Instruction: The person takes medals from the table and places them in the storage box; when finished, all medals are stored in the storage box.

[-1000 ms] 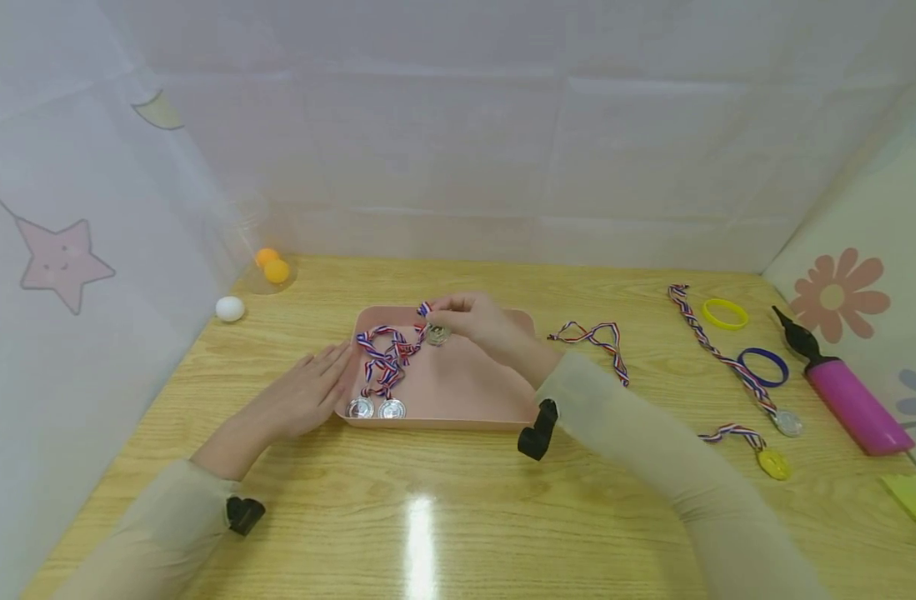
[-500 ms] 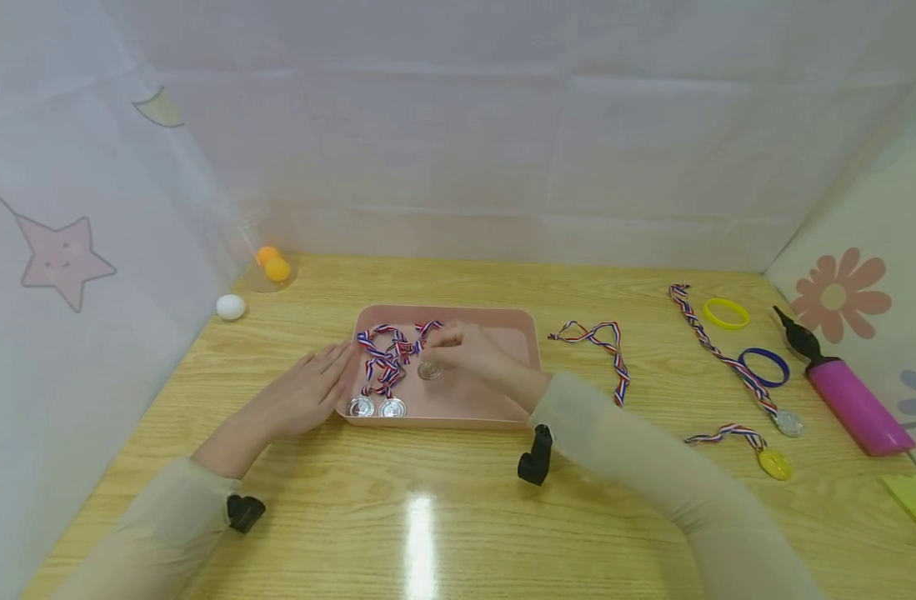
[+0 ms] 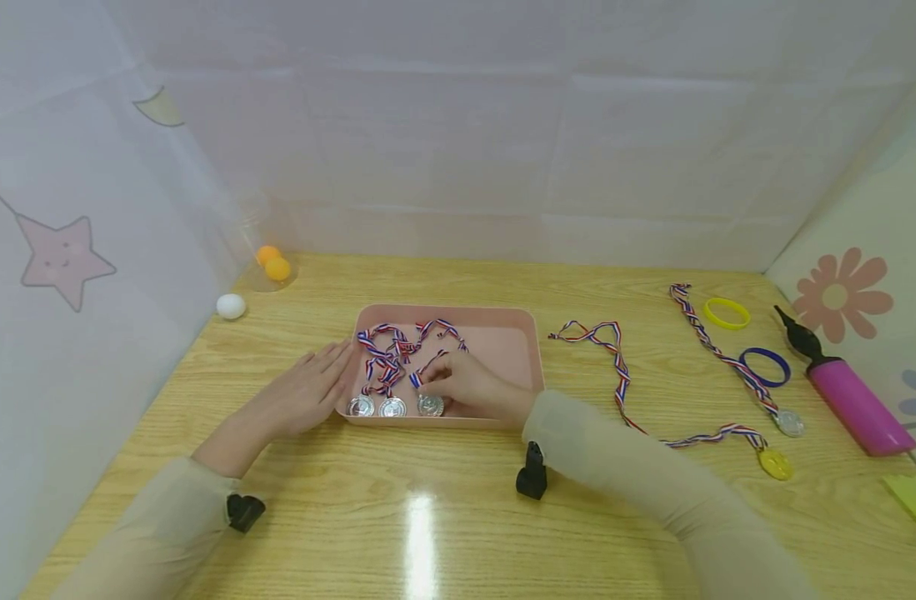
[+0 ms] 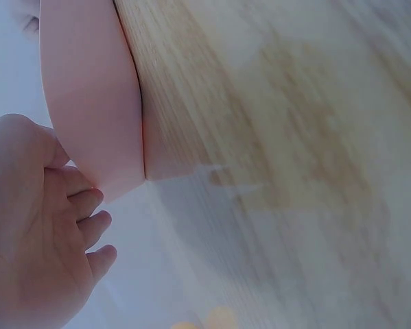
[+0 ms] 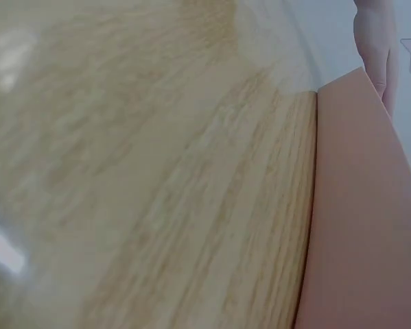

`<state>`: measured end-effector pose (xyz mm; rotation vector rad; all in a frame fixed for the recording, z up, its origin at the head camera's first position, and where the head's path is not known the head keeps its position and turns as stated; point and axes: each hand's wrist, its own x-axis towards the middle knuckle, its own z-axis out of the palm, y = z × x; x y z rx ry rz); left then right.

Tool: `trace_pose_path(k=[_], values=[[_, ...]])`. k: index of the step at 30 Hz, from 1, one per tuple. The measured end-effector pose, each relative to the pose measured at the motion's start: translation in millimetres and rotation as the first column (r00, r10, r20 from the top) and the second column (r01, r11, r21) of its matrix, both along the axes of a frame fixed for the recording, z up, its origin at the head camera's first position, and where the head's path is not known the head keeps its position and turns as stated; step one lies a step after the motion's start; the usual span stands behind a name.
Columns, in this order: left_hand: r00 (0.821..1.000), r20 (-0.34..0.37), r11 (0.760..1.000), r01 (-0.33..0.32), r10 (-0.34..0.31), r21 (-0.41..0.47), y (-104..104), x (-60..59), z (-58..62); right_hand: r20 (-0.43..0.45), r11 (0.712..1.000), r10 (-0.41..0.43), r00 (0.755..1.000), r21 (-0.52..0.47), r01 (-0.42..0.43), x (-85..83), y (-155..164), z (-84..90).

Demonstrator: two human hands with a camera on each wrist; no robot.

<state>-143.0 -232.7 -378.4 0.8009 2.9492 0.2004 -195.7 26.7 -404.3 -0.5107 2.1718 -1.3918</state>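
A shallow pink tray (image 3: pixel 510 346) sits mid-table in the head view. My left hand (image 3: pixel 307 392) lies along its left end, fingers extended and touching the wall. From the left wrist view, the same hand (image 4: pixel 33 226) is beside the tray's corner. Inside the tray, two silver medals (image 3: pixel 392 407) lie at the front left, their striped ribbons (image 3: pixel 386 362) tangled behind them. To their right my right hand (image 3: pixel 468 387) pinches a third silver medal (image 3: pixel 430 405) near its ribbon, low over the tray floor. The right fingertips are partly hidden.
Right of the tray lies a gold medal (image 3: pixel 774 463) on a long ribbon. Beyond it are a silver medal (image 3: pixel 788 422), yellow wristband (image 3: pixel 726 313), blue wristband (image 3: pixel 763 367) and pink pump (image 3: pixel 858 404). A white ball (image 3: pixel 230 307) and orange balls (image 3: pixel 277 268) stand at the back left.
My right hand has brought the third medal from the tray's back toward its front wall, beside the other two. Its ribbon now trails behind it. The left hand has stayed put.
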Motion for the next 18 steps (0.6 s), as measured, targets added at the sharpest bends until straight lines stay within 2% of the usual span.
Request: trace_pose_path(k=[3,6,18], values=[[1.000,0.005,1.000,-0.003,0.003,0.002,0.2,0.4,0.7,0.020,1.000,-0.003,1.000,0.017,0.003,1.2,-1.4,-4.4],[1.000,0.004,1.000,-0.002,0.002,0.003,0.5,1.2,2.1,0.001,0.999,0.003,1.000,0.035,-0.003,1.8,-3.2,-6.6],[1.000,0.000,1.000,-0.005,0.005,0.001,0.8,1.3,2.7,-0.029,0.996,0.005,1.000,0.093,-0.002,3.4,-6.5,-2.5]])
